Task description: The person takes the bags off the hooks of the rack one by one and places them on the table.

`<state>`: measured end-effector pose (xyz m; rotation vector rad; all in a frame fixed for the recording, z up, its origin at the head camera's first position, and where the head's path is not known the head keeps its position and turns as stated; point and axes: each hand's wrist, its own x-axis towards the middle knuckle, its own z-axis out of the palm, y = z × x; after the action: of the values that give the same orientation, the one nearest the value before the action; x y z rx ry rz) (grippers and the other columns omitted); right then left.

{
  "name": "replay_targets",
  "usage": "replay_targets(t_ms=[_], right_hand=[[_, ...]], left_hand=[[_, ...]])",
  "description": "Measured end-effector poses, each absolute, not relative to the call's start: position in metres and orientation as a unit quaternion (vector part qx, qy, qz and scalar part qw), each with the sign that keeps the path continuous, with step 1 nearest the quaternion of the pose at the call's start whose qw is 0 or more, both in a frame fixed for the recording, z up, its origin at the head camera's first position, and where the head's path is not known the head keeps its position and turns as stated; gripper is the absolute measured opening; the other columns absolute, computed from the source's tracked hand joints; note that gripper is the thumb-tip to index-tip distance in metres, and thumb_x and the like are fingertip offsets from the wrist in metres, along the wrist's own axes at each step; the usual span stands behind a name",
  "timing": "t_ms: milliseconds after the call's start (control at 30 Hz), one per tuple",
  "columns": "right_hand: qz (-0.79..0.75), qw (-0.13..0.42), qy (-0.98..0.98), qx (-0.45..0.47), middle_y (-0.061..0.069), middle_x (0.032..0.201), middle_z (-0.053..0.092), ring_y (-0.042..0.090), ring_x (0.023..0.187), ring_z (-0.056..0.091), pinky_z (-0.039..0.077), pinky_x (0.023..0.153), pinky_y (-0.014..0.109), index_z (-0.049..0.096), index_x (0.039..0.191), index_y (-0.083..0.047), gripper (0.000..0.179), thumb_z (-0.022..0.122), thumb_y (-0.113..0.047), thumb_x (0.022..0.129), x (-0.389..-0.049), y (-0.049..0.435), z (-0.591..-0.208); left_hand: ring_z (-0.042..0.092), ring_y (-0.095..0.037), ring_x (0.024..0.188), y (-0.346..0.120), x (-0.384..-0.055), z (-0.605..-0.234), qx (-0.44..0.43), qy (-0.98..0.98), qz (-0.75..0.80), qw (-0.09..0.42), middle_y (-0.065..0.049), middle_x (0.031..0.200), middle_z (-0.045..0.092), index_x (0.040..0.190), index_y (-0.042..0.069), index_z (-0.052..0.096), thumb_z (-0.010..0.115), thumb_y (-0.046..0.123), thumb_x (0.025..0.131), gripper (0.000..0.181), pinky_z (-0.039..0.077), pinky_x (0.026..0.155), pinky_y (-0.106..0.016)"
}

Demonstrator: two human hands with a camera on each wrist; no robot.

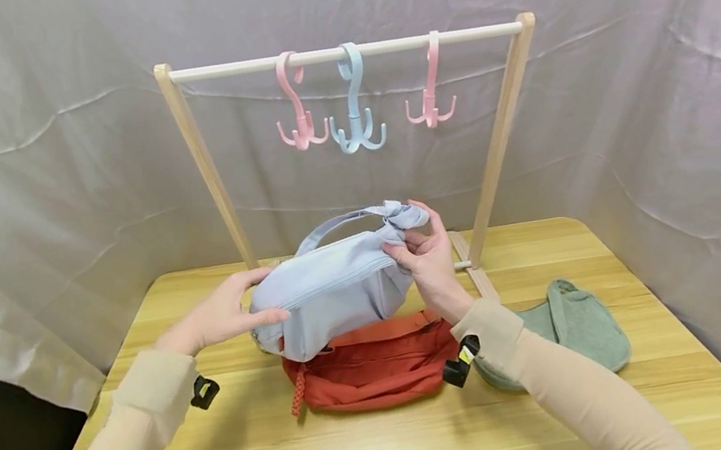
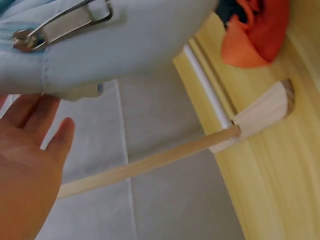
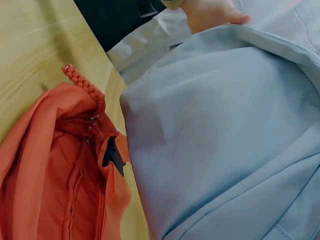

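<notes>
A light blue shoulder bag with a zip along its top is held up over the table, slightly tilted. My left hand grips its left end, thumb on the near side. At the other end my right hand pinches the bag beside the knotted strap. The left wrist view shows a metal zip pull on the bag's end. Below and partly behind it, a red-orange bag with a braided cord pull lies on the table. Part of the right hand's fingers is hidden by the strap.
Behind the bags stands a wooden rack with a white rail. A pink hook, a light blue hook and another pink hook hang from it. A green corduroy bag lies at the right, partly behind the right forearm.
</notes>
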<state>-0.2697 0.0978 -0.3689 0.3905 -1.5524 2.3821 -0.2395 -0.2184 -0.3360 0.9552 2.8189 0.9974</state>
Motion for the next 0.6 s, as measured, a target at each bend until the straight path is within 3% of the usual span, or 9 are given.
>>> replay_targets(t_ms=[100,200,300,400,600], right_hand=[[0.826,0.135,-0.532,0.126,-0.011,0.090,0.076,0.006,0.085,0.072,0.057,0.076,0.019,0.037,0.143,-0.011,0.075,0.061,0.025,0.082,-0.271,0.100,-0.370],[0.831,0.132,-0.526,0.120,-0.009,0.087,0.076,0.006,0.083,0.072,0.057,0.075,0.019,0.039,0.138,-0.016,0.072,0.060,0.025,0.083,-0.272,0.102,-0.371],[0.832,0.122,-0.526,0.127,-0.008,0.084,0.076,0.006,0.083,0.072,0.057,0.075,0.019,0.041,0.133,-0.019,0.069,0.061,0.024,0.083,-0.271,0.104,-0.370],[0.828,0.106,-0.532,0.144,-0.007,0.084,0.076,0.006,0.084,0.072,0.057,0.077,0.020,0.043,0.131,-0.018,0.065,0.061,0.023,0.083,-0.270,0.106,-0.368],[0.811,0.084,-0.553,0.170,-0.008,0.084,0.077,0.005,0.084,0.071,0.056,0.080,0.020,0.047,0.130,-0.011,0.056,0.062,0.019,0.085,-0.268,0.112,-0.367]], left_hand=[[0.058,-0.034,0.130,-0.217,-0.238,-0.342,0.284,0.909,0.305,-0.016,-0.014,0.142,0.060,0.147,0.005,0.049,0.083,0.040,0.081,0.081,0.043,0.109,-0.057],[0.064,-0.025,0.117,-0.213,-0.240,-0.347,0.280,0.905,0.318,-0.043,-0.006,0.128,0.068,0.139,0.012,0.056,0.084,0.040,0.081,0.070,0.049,0.102,-0.050],[0.065,-0.018,0.099,-0.210,-0.243,-0.350,0.270,0.892,0.350,-0.096,-0.004,0.110,0.071,0.120,0.014,0.062,0.082,0.025,0.085,0.041,0.053,0.089,-0.040],[0.062,-0.016,0.086,-0.208,-0.246,-0.350,0.257,0.873,0.386,-0.152,-0.008,0.097,0.070,0.106,0.009,0.062,0.074,0.005,0.088,0.022,0.054,0.075,-0.031],[0.059,-0.015,0.086,-0.202,-0.248,-0.348,0.244,0.849,0.411,-0.225,-0.013,0.098,0.069,0.108,0.003,0.062,0.060,-0.012,0.085,0.027,0.048,0.076,-0.024]])
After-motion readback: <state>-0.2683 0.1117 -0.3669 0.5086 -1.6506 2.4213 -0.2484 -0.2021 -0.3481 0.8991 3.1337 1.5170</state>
